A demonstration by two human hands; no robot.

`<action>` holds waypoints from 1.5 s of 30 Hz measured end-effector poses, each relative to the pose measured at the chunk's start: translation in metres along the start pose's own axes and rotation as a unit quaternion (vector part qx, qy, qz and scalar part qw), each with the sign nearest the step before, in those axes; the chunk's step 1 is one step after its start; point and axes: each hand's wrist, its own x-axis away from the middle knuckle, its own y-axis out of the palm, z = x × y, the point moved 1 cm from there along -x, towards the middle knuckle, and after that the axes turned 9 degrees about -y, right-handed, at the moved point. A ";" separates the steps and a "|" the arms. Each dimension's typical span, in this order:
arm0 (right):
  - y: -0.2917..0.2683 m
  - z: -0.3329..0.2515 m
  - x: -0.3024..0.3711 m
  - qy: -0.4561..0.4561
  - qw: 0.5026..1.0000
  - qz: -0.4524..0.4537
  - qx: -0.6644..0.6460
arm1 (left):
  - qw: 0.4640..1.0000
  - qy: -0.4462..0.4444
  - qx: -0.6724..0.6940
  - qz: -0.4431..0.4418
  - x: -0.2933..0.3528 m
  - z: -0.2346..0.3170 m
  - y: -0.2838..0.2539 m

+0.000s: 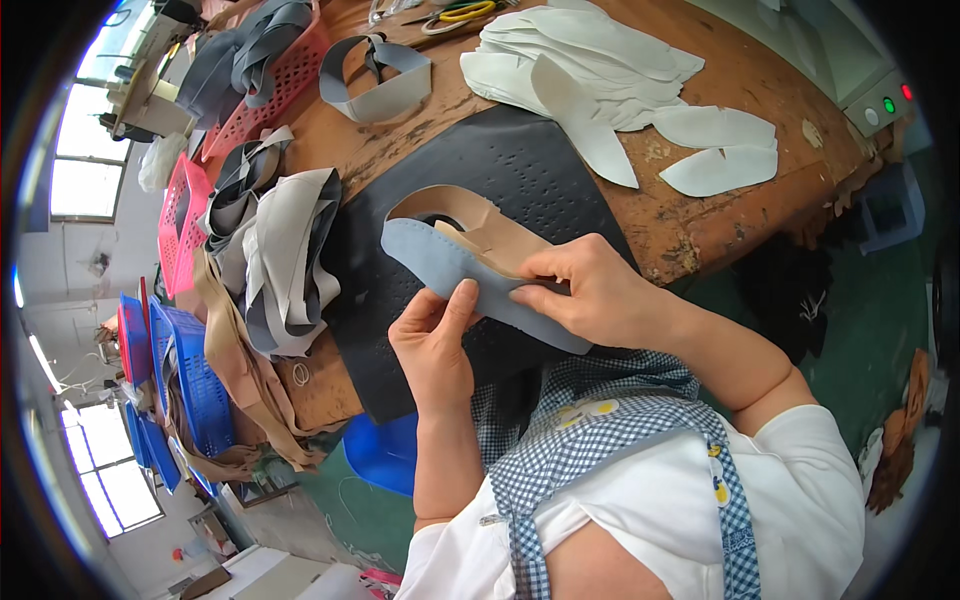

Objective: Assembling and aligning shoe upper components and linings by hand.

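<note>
Both hands hold a shoe upper [440,252], blue-grey leather outside with a tan lining, curved into a loop at its far end. My left hand [437,345] pinches its near lower edge between thumb and fingers. On the right, my right hand [595,290] grips the lining side and edge, thumb toward the blue face. The upper is lifted above a black perforated mat [510,150] on the wooden table [720,225]. Part of the upper is hidden behind the right fingers.
White cut pieces [590,60] are piled at the far right. Grey and white strips [290,250] hang over the left edge, near pink baskets [180,215] and a blue basket [195,360]. A looped grey upper [385,90] and yellow-handled scissors [465,12] lie at the back.
</note>
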 end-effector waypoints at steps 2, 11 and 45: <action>0.002 -0.002 -0.002 -0.018 1.000 0.018 0.000 | 1.000 -0.006 0.001 0.000 0.001 0.000 0.001; 0.002 -0.001 -0.007 0.044 0.997 -0.008 -0.070 | 0.994 -0.044 0.091 -0.038 -0.003 0.005 -0.004; -0.024 -0.005 -0.036 0.001 0.997 -0.082 0.010 | 0.999 0.022 0.011 -0.034 0.004 0.011 -0.002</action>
